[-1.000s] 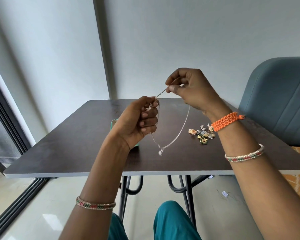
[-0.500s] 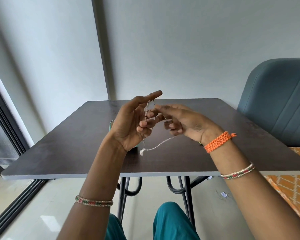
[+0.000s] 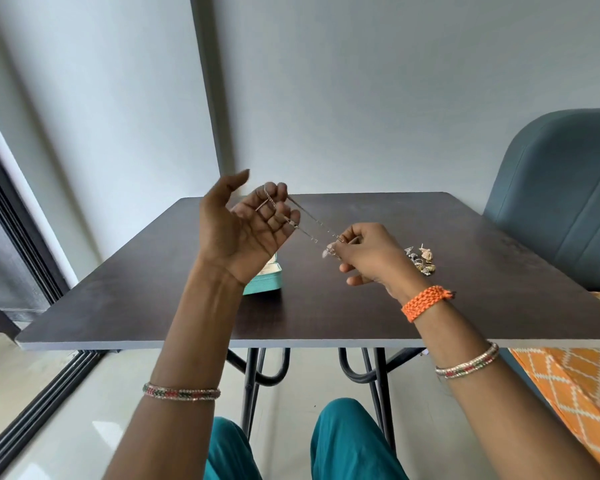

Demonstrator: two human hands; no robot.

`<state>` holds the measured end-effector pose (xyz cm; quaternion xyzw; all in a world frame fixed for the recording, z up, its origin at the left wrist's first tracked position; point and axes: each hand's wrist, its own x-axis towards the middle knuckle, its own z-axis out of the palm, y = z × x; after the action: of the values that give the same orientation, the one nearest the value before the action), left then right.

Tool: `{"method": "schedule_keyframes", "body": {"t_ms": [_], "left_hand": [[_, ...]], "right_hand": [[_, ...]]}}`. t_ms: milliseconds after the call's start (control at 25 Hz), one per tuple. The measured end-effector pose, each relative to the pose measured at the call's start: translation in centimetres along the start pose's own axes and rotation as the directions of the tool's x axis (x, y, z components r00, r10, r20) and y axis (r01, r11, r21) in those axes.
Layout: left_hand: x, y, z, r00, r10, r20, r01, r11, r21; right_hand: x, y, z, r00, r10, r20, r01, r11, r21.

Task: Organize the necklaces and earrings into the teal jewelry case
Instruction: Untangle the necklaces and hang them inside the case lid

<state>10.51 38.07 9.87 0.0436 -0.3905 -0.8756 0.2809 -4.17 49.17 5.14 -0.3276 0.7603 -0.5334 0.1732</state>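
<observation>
A thin silver necklace (image 3: 309,220) is stretched in the air between my two hands above the dark table (image 3: 326,306). My left hand (image 3: 246,226) is raised palm up, and the chain is looped over its curled fingers. My right hand (image 3: 364,252) pinches the pendant end of the chain lower and to the right. The teal jewelry case (image 3: 265,280) stands on the table, mostly hidden behind my left wrist. A small heap of earrings (image 3: 421,259) lies on the table just beyond my right hand.
A blue-grey padded chair (image 3: 561,202) stands at the table's right side. Orange patterned cloth (image 3: 568,382) lies at the lower right. A wall rises behind the table and a dark window frame (image 3: 14,237) runs along the left. My knees are under the table's front edge.
My hands were close together half a second ago; they have drawn apart. The right hand moved right and down with the pendant end, pulling the chain taut from the left hand's fingers.
</observation>
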Motion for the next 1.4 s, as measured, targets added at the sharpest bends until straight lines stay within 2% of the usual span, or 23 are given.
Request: {"method": "schedule_keyframes", "body": {"t_ms": [80,160,240,320,520,760,840,880,1000,1080,1160,1240,1320,1360,1400], "left_hand": [[0.1,-1.2,-0.6,1.000,0.017,0.023,-0.016,1.000,-0.005],[0.5,-2.0,-0.9,0.999,0.042,-0.004,-0.041,0.997,0.072],[0.6,-2.1,-0.8,0.997,0.057,-0.057,-0.046,0.985,0.168],[0.7,-2.0,-0.8,0.992,0.067,-0.111,-0.042,0.976,0.212],[1.0,-2.3,-0.7,0.989,0.097,-0.109,-0.087,0.992,0.096],[1.2,-2.1,-0.6,0.997,0.007,-0.081,0.016,0.960,0.280],[1.4,-1.8,-0.6,0.995,0.005,-0.097,0.020,0.965,0.260],[1.5,-1.8,-0.7,0.993,0.007,-0.116,0.018,0.977,0.214],[1.7,-2.6,-0.7,0.980,-0.029,-0.195,0.028,1.000,-0.010],[1.7,-3.3,-0.8,0.973,-0.030,-0.228,-0.010,0.985,-0.170],[1.5,-3.5,-1.1,0.968,0.001,-0.252,-0.076,0.955,-0.288],[1.3,-3.0,-1.5,0.965,0.044,-0.257,-0.138,0.922,-0.362],[1.2,-2.6,-1.5,0.977,0.061,-0.207,-0.133,0.925,-0.357],[1.1,-2.6,-1.3,0.984,0.047,-0.169,-0.099,0.944,-0.313],[1.2,-2.7,-1.0,0.990,0.024,-0.139,-0.059,0.967,-0.250]], "right_hand": [[-0.1,0.0,-0.1,0.995,0.020,0.102,-0.042,0.973,0.225],[-0.3,0.2,-0.5,0.973,0.003,0.229,-0.118,0.863,0.491],[-0.5,0.3,-1.2,0.960,-0.047,0.278,-0.141,0.771,0.620],[-0.5,0.3,-1.4,0.965,-0.075,0.249,-0.113,0.743,0.659],[0.1,0.4,-0.5,0.988,0.005,0.155,-0.131,0.555,0.821],[-0.3,0.8,0.3,0.999,-0.001,0.051,-0.038,0.658,0.752],[-0.3,0.6,0.5,0.999,0.036,0.007,-0.028,0.630,0.776],[-0.3,0.5,0.7,0.998,0.067,0.020,-0.055,0.568,0.821],[-0.5,-0.3,1.0,0.986,0.122,0.112,-0.140,0.243,0.960],[-0.5,-0.9,0.8,0.988,0.129,0.084,-0.102,0.143,0.984],[-0.4,-1.2,0.1,0.992,0.123,0.013,-0.033,0.168,0.985],[-0.2,-1.1,-0.8,0.990,0.116,-0.075,0.035,0.314,0.949],[-0.3,-0.8,-1.4,0.990,0.053,-0.130,0.071,0.611,0.789],[-0.5,-0.8,-1.6,0.995,-0.020,-0.097,0.077,0.777,0.625],[-1.0,-1.2,-1.9,0.995,-0.100,-0.001,0.091,0.901,0.425]]}}
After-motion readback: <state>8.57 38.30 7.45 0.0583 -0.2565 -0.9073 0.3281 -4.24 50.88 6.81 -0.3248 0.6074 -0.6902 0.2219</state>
